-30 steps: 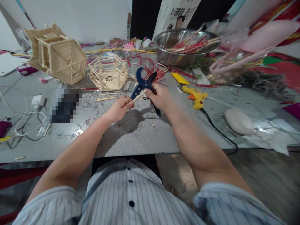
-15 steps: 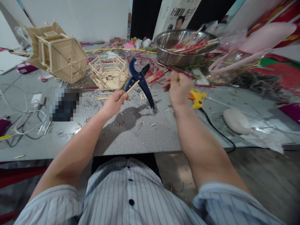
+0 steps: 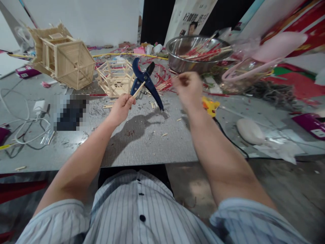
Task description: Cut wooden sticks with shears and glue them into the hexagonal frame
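My left hand (image 3: 122,107) is closed on a thin wooden stick (image 3: 139,89) and on the blue cutter (image 3: 148,81), whose jaws stand open above the table. The stick slants up to the right across the cutter's handles. My right hand (image 3: 190,88) is raised near the red-tipped sticks (image 3: 166,83); its fingers are smeared by motion, so whether they hold anything does not show. Behind my left hand sits an open hexagonal stick frame (image 3: 116,79). Short cut pieces (image 3: 165,134) lie on the table between my hands.
A wooden stick model (image 3: 73,64) stands at the back left, near a blurred-out dark object (image 3: 69,115). The steel bowl (image 3: 196,62) holds sticks. Right of my right hand are a yellow glue gun (image 3: 211,106) with a black cord, a white oval object (image 3: 250,131) and a pink-handled container (image 3: 237,79).
My left hand and the cutter have shifted slightly left, with the stick still held. My right hand has moved a little up, and its fingers have changed pose.
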Demonstrator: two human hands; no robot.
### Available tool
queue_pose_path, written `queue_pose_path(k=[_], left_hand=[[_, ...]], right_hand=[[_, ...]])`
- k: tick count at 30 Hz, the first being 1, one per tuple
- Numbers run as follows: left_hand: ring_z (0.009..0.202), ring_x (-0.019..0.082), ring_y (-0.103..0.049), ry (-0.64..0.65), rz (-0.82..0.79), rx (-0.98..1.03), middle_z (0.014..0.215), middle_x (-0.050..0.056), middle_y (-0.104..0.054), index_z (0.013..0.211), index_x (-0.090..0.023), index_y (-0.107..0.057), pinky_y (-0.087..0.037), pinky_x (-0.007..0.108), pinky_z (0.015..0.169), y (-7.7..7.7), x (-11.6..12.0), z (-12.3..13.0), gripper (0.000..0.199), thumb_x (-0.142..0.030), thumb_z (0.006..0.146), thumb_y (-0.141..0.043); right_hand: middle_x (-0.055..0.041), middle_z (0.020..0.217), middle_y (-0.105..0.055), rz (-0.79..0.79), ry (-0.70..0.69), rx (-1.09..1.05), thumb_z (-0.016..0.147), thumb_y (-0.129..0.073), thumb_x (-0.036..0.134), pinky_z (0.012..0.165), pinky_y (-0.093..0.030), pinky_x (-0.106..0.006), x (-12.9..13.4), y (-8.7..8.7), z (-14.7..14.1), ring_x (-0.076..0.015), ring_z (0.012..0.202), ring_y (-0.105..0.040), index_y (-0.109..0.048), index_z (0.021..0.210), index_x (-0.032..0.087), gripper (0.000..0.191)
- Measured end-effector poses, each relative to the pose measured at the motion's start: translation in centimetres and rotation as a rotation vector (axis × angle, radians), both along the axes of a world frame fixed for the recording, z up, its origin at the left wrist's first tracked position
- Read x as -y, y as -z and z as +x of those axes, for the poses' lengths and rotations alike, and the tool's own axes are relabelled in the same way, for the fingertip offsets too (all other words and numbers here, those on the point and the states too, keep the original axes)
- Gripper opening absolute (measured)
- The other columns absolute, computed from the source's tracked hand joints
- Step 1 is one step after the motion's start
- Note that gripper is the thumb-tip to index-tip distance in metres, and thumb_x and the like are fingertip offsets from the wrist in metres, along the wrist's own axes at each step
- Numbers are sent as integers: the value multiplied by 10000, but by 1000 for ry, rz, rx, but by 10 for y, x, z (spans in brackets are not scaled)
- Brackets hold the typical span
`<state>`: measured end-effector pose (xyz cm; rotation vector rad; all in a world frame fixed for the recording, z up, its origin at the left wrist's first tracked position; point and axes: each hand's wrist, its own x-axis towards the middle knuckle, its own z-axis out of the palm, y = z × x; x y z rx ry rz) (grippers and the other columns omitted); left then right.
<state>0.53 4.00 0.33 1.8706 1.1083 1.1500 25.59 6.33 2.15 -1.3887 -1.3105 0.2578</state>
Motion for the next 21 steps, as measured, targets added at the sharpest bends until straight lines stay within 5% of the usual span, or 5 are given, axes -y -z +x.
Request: queue_pose_path(k=[4, 7, 11, 21], left_hand=[[614, 103, -426, 48, 6, -44, 662, -8, -425, 720, -183, -524, -375, 233, 594, 1, 6, 5, 237, -228, 940, -446], [634, 110, -438, 50, 5, -48, 670, -5, -426, 717, -183, -526, -391, 240, 628, 2, 7, 7, 236, -223, 936, -449], [647, 120, -437, 35, 13, -36, 673, -2, -422, 705, -184, -523, -396, 252, 655, 5, 6, 9, 237, -219, 930, -455], [619, 119, -423, -18, -5, 8, 664, 2, -428, 719, -183, -535, -379, 245, 608, 10, 4, 11, 234, -231, 933, -455]], right_hand=[[-31, 823, -688, -96, -193, -11, 788, -665, 460, 766, -523, -342, -4, 7, -58, -182, 797, -645, -628, 840, 204, 263], [-24, 789, -680, -114, -256, -157, 865, -553, 470, 702, -527, -345, -11, 18, -71, -185, 750, -647, -676, 897, 210, 289], [-24, 838, -691, -84, -158, -142, 904, -483, 413, 778, -519, -378, -12, 28, -69, -220, 861, -658, -690, 975, 237, 281], [-98, 913, -659, -74, 130, 404, 972, -404, 383, 840, -430, -379, -14, 23, -41, -242, 946, -601, -608, 906, 185, 292]])
